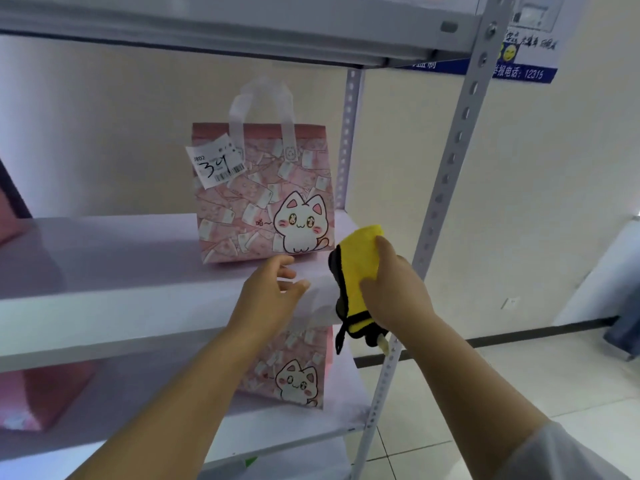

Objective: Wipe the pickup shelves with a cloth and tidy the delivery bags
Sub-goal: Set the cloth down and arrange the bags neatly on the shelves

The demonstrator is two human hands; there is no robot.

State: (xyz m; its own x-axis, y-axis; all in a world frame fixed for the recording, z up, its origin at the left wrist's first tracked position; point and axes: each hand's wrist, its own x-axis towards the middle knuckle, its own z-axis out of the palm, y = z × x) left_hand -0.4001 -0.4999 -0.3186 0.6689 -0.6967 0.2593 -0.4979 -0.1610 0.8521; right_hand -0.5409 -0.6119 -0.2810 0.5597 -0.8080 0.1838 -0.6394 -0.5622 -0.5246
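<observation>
At the centre right of the frame the right hand (pixel 391 292) grips a yellow terry cloth with black edging (pixel 358 268) — thumb and fingers are curled round its folded bulk. The cloth's upper end is over the right end of the white middle shelf board (pixel 104 271), and its lower tail hangs past the board's front edge. Whether the cloth touches the board cannot be told. Just left of the cloth, the left hand (pixel 273 292) holds nothing. Its fingers are relaxed and slightly bent over the front part of the same board, the tips just below the bag in the picture.

That bag — a pink non-woven delivery bag printed with a white cartoon cat (pixel 256 209) — stands upright at mid-frame on the middle board, near its right end. Its pale loop handles (pixel 259 102) point up, and a white paper label marked "34" (pixel 216 164) is stuck at its upper left corner. A second pink cat-print bag (pixel 294 372) stands on the lower shelf board (pixel 304 426), partly hidden by the middle board.

Perforated grey metal uprights (pixel 450 168) run down the right side of the frame. A blue-and-white wall notice (pixel 530 69) shows in the upper right corner. Blurred pink shapes (pixel 41 400) sit at the left edge.
</observation>
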